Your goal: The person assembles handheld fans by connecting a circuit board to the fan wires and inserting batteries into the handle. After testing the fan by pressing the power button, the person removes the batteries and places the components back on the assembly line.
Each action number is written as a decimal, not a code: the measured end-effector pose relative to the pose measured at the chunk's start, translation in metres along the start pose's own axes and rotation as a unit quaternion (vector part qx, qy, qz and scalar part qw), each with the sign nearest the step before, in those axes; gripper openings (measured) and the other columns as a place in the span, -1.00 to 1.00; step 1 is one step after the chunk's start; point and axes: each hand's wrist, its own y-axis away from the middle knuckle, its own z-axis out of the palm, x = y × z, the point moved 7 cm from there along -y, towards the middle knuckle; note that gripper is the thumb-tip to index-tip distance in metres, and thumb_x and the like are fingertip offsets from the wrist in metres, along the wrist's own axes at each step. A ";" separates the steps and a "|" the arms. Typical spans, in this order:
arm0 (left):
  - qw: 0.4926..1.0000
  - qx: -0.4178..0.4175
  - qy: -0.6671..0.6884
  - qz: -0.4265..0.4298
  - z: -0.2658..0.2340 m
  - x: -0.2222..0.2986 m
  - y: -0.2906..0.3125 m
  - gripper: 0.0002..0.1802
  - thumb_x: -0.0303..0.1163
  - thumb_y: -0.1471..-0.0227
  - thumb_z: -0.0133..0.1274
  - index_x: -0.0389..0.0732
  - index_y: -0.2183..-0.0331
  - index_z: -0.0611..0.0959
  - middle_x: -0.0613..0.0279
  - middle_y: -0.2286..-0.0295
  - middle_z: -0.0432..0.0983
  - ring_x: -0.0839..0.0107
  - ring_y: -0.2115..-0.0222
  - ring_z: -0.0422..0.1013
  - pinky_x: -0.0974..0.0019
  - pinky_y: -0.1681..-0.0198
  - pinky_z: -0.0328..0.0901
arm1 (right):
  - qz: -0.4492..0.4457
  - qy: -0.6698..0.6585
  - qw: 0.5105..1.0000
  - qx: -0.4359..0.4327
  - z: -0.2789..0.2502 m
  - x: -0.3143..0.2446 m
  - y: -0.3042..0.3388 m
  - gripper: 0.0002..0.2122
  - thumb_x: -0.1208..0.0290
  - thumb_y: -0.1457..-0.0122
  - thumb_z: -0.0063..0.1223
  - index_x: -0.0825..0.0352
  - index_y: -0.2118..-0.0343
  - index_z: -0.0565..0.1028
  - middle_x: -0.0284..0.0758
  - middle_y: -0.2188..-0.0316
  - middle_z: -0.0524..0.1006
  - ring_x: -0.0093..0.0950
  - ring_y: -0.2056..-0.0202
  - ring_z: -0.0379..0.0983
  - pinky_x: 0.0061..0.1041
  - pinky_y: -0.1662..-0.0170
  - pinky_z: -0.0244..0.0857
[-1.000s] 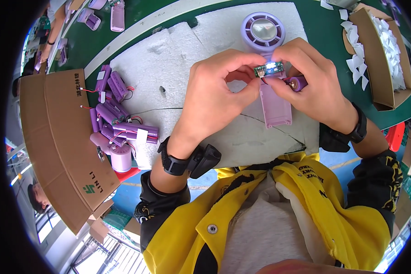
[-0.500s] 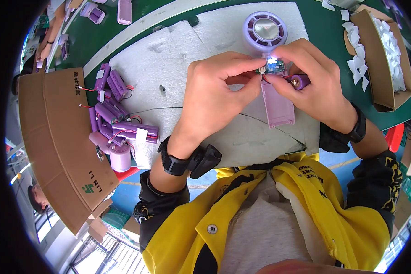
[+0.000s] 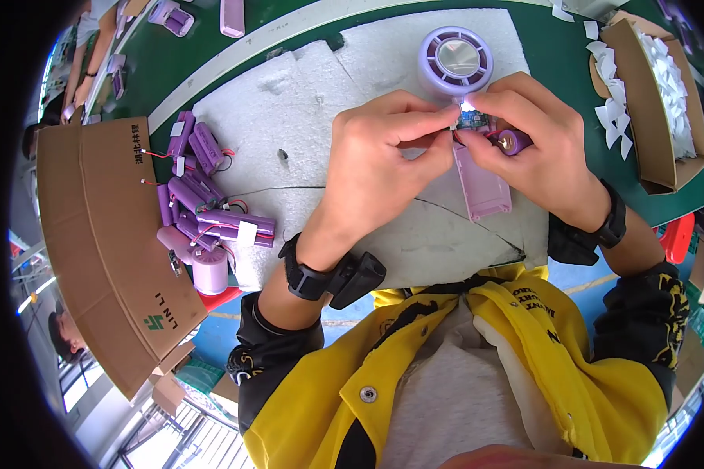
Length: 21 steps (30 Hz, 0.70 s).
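Observation:
A handheld fan lies on the foam pad, with its round purple fan head (image 3: 426,66) pointing away from me and its pink handle housing (image 3: 486,191) open. Between my hands, a small blue circuit board (image 3: 474,119) shows a bright white light at the housing's top. My left hand (image 3: 383,156) pinches a small white connector at the board's left edge; the fingertips mostly hide it. Closed about the fan, my right hand (image 3: 536,144) has its thumb and forefinger beside the board. A purple battery cell (image 3: 515,141) with a red wire sits under its fingers.
Several purple battery packs (image 3: 199,184) with wires lie on the foam pad's (image 3: 289,102) left side, beside a pink cylinder (image 3: 210,270) and a large cardboard box (image 3: 102,242). At right, a carton (image 3: 641,102) holds white paper pieces. Another person's arm (image 3: 86,66) is far left.
The fan has shifted slightly toward me, and its housing slightly to the right. My left fingertips have closed in at the board's edge, hiding the connector more. My right hand keeps its grip.

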 end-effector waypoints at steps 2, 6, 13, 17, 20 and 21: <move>1.000 0.001 -0.002 0.003 0.000 0.000 0.000 -0.74 -0.62 0.14 0.21 -0.26 0.28 0.73 0.17 0.42 0.61 0.41 0.46 0.59 0.45 0.37 0.48 | 0.004 0.004 1.000 0.001 0.000 0.000 0.001 -0.66 0.58 0.17 0.37 0.35 0.25 0.56 -0.25 0.34 0.55 -0.41 0.45 0.53 -0.55 0.41 0.44; 1.000 0.001 -0.016 0.007 0.001 0.000 0.000 -0.75 -0.62 0.14 0.22 -0.26 0.29 0.73 0.18 0.45 0.60 0.45 0.50 0.56 0.46 0.41 0.45 | 0.014 0.009 1.000 0.000 0.000 0.000 0.002 -0.66 0.58 0.17 0.37 0.35 0.25 0.56 -0.25 0.35 0.55 -0.38 0.43 0.53 -0.53 0.40 0.44; 1.000 -0.011 0.005 -0.003 0.001 -0.005 -0.002 -0.75 -0.62 0.11 0.21 -0.25 0.28 0.73 0.18 0.42 0.60 0.49 0.50 0.53 0.47 0.42 0.44 | 0.025 -0.001 1.000 -0.003 0.002 0.001 0.000 -0.70 0.57 0.13 0.35 0.37 0.28 0.55 -0.26 0.37 0.55 -0.47 0.49 0.50 -0.57 0.45 0.39; 0.993 -0.017 0.105 -0.043 -0.002 -0.014 -0.003 -0.72 -0.63 0.08 0.19 -0.25 0.23 0.72 0.18 0.39 0.59 0.52 0.47 0.52 0.47 0.37 0.44 | 0.071 -0.033 0.997 -0.025 0.002 0.007 -0.003 -0.77 0.56 0.06 0.31 0.38 0.31 0.53 -0.30 0.41 0.55 -0.58 0.54 0.44 -0.63 0.51 0.29; 0.987 -0.064 0.119 -0.091 0.003 -0.017 -0.004 -0.67 -0.64 0.05 0.16 -0.25 0.16 0.68 0.20 0.37 0.58 0.54 0.41 0.52 0.45 0.29 0.45 | 0.108 -0.044 0.992 -0.051 0.000 0.011 -0.004 -0.81 0.55 0.00 0.28 0.39 0.32 0.51 -0.33 0.44 0.54 -0.66 0.58 0.39 -0.66 0.56 0.21; 0.987 -0.064 0.119 -0.091 0.003 -0.017 -0.004 -0.67 -0.64 0.05 0.16 -0.25 0.16 0.68 0.20 0.37 0.58 0.54 0.41 0.52 0.45 0.29 0.45 | 0.115 -0.053 0.991 -0.053 0.000 0.013 -0.003 -0.82 0.55 -0.01 0.26 0.40 0.33 0.50 -0.34 0.45 0.54 -0.67 0.59 0.37 -0.66 0.56 0.19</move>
